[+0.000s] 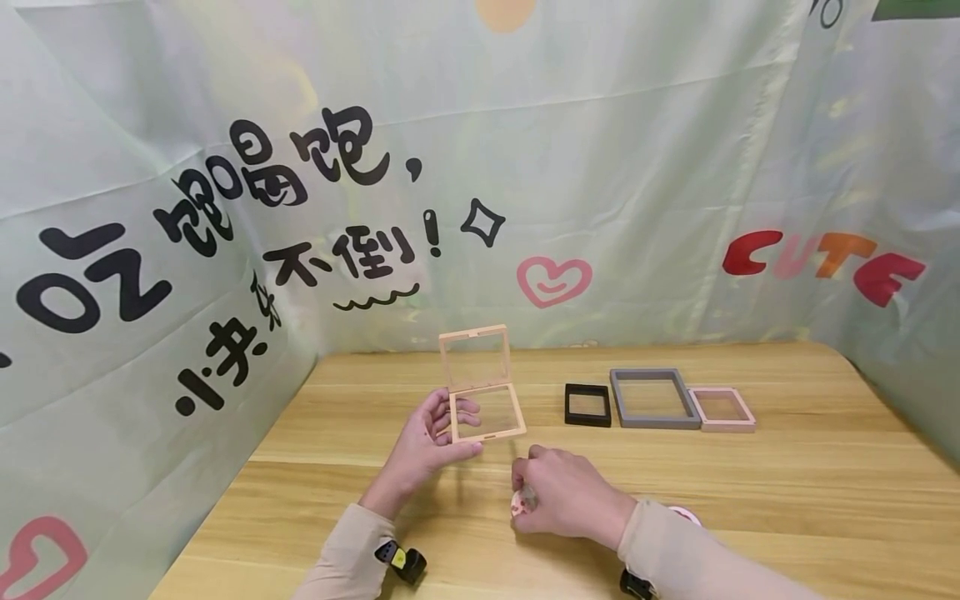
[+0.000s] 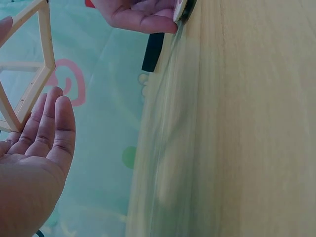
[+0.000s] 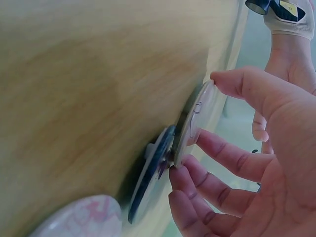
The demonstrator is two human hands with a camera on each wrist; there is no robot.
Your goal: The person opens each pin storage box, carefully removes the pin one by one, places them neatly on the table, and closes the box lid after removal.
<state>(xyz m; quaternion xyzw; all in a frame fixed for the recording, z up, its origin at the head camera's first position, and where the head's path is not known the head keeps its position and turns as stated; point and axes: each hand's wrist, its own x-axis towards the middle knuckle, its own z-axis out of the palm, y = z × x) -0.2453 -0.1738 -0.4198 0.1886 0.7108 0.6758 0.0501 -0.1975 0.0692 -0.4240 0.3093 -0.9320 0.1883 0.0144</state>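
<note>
My left hand (image 1: 427, 446) holds an opened peach-coloured display frame (image 1: 480, 388) tilted up, its two clear-film halves joined at a hinge. In the left wrist view, fingers stretch along the underside of this frame (image 2: 45, 34). Close to the tabletop, my right hand (image 1: 566, 492) pinches a thin round badge (image 3: 195, 121) on edge, thumb on one rim and fingertips on the opposite side. Right behind it in the right wrist view is a second round badge (image 3: 152, 173) with a dark blue rim. A pink-and-white round badge (image 3: 84, 219) lies lower in that view.
A small black frame (image 1: 588, 422), a larger grey frame (image 1: 660, 422) and a pink frame (image 1: 727, 426) stand in a row at the back right of the wooden table (image 1: 810, 475). A printed cloth (image 1: 630, 183) hangs behind and along the sides.
</note>
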